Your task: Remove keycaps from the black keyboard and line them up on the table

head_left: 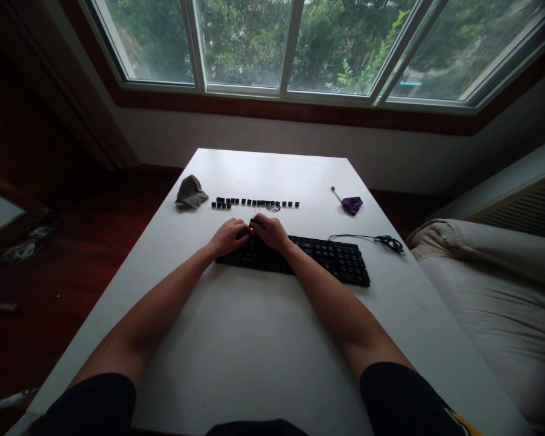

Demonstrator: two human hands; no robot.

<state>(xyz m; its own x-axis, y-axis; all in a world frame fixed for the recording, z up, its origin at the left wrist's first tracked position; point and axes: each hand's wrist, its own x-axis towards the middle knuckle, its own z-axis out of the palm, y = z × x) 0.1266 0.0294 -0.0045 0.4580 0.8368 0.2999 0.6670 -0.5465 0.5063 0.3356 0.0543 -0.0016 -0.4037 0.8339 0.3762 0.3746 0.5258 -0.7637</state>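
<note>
A black keyboard [327, 257] lies across the white table [263, 339]. Both hands rest on its left end, side by side. My left hand [229, 236] has its fingers curled over the far edge of the keyboard. My right hand [270, 231] is closed in a pinch next to it, on something small that I cannot make out. Just beyond the hands a row of several loose black keycaps [254, 203] is laid out on the table, with a small wire tool [272, 208] beside it.
A crumpled grey cloth [189, 192] sits at the left of the keycap row. A purple brush [350, 203] lies at the far right, near the keyboard's coiled cable [388, 242]. A beige sofa [495, 290] stands to the right, windows behind.
</note>
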